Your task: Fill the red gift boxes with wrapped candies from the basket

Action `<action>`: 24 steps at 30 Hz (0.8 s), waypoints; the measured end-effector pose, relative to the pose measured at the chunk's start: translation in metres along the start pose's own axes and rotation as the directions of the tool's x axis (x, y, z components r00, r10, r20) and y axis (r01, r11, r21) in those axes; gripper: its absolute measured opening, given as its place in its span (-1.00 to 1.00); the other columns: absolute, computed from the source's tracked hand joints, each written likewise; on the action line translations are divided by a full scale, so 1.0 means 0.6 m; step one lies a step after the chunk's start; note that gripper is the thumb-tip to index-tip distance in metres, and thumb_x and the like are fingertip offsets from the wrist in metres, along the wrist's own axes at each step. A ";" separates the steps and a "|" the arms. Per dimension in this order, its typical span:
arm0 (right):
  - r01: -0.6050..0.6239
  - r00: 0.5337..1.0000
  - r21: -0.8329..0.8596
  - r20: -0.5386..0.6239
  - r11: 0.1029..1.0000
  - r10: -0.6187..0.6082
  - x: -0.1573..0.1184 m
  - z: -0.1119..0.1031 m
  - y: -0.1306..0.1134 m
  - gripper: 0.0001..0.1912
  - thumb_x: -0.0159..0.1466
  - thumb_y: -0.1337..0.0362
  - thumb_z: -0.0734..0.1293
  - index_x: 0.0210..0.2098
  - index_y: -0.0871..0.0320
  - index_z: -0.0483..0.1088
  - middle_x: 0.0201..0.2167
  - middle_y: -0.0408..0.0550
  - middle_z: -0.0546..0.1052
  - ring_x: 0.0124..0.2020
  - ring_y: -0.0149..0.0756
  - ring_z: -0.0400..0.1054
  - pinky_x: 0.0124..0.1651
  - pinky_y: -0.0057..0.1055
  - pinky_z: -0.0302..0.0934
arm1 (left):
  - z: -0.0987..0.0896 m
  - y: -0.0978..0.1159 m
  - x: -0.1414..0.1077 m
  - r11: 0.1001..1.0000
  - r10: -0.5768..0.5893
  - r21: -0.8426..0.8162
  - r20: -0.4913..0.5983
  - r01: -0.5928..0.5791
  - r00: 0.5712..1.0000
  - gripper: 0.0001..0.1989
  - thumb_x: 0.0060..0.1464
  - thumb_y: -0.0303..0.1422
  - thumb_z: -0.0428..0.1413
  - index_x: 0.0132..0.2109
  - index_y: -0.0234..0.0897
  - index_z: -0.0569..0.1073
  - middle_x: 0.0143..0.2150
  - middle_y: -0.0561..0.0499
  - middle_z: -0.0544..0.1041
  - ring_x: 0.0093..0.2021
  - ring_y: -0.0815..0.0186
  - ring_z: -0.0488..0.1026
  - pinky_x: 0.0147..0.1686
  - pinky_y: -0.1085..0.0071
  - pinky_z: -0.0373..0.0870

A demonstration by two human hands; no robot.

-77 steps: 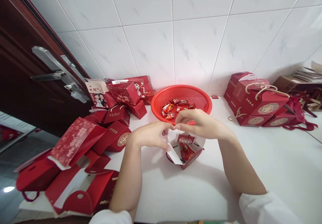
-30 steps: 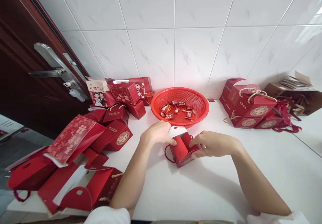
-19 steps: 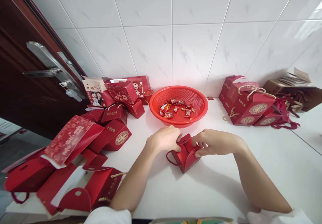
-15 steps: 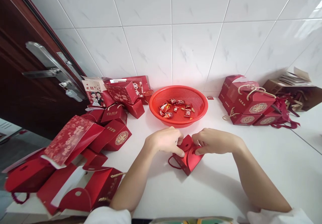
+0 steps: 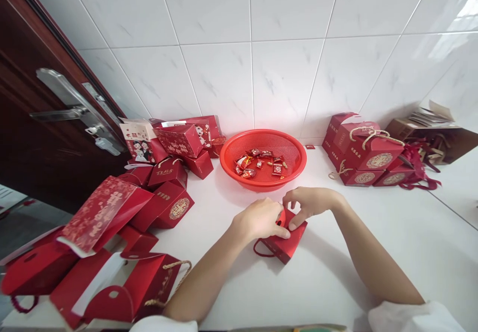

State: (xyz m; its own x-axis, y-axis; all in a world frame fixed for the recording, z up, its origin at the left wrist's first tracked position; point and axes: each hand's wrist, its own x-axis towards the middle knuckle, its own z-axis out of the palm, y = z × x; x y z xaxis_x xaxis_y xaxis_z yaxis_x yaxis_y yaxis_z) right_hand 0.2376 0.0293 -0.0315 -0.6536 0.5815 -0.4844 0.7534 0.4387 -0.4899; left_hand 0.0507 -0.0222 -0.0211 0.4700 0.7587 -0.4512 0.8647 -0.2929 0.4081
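Observation:
A small red paper gift box (image 5: 287, 248) lies on the white counter in front of me, a dark red cord handle (image 5: 262, 252) looping out at its left side. My left hand (image 5: 260, 218) curls over the box's left part, its thumb pressing the top and its fingers around a red flap. From the right, my right hand (image 5: 311, 203) reaches over the far edge, with bent fingers and the thumb on the top panel. Both hands grip the box; some fingertips are hidden. Beyond them stands a red plastic basket (image 5: 263, 185) with several wrapped candies (image 5: 249, 172) inside.
Empty-looking red boxes (image 5: 112, 207) are piled on the left, some open, near a dark door with a metal handle (image 5: 70, 113). Decorated boxes (image 5: 364, 148) are stacked at the right, beside a brown cardboard box (image 5: 429, 133) and red ribbons (image 5: 418, 170). Behind is a tiled wall.
My left hand has shifted right over the flaps, and my right hand has moved slightly up. The box's top flaps look folded flatter. The view has tilted a little.

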 end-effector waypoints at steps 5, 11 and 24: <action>0.104 0.995 0.127 -0.024 0.986 -0.102 0.017 -0.003 0.025 -0.39 -0.03 -0.26 0.46 -0.33 0.18 0.48 -0.25 0.01 0.56 -0.20 -0.15 0.42 -0.15 -0.33 0.25 | -0.002 -0.008 0.005 1.000 -0.008 -0.028 -0.008 0.007 1.000 -0.62 -0.09 -0.07 0.24 -0.41 -0.19 0.24 -0.37 0.09 0.40 -0.33 0.24 0.40 -0.52 0.40 0.10; 0.182 0.983 0.357 -0.070 0.916 -0.168 0.011 -0.011 0.035 -0.51 -0.03 -0.09 0.53 -0.53 0.19 0.36 -0.55 -0.18 0.44 -0.44 -0.37 0.30 -0.31 -0.39 0.20 | -0.009 -0.031 0.017 0.998 -0.009 -0.060 -0.066 0.005 0.998 -0.60 -0.15 -0.05 0.28 -0.34 -0.18 0.30 -0.25 0.07 0.42 -0.26 0.23 0.40 -0.46 0.42 0.17; 0.096 0.975 0.277 -0.219 0.956 -0.035 -0.004 -0.016 0.025 -0.76 0.11 0.28 0.38 -0.21 0.18 0.44 -0.42 -0.11 0.50 -0.40 -0.35 0.36 -0.36 -0.45 0.21 | -0.016 -0.040 0.014 0.998 -0.022 -0.061 -0.067 0.018 0.997 -0.59 -0.14 -0.06 0.27 -0.30 -0.19 0.29 -0.27 0.07 0.39 -0.30 0.25 0.37 -0.46 0.42 0.18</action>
State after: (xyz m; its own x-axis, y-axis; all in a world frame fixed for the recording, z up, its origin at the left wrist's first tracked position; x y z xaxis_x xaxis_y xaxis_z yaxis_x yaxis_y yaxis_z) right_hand 0.2514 0.0411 -0.0308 -0.6479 0.7016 -0.2968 0.6372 0.2857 -0.7157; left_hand 0.0321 -0.0033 -0.0271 0.4378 0.8023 -0.4058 0.8605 -0.2432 0.4476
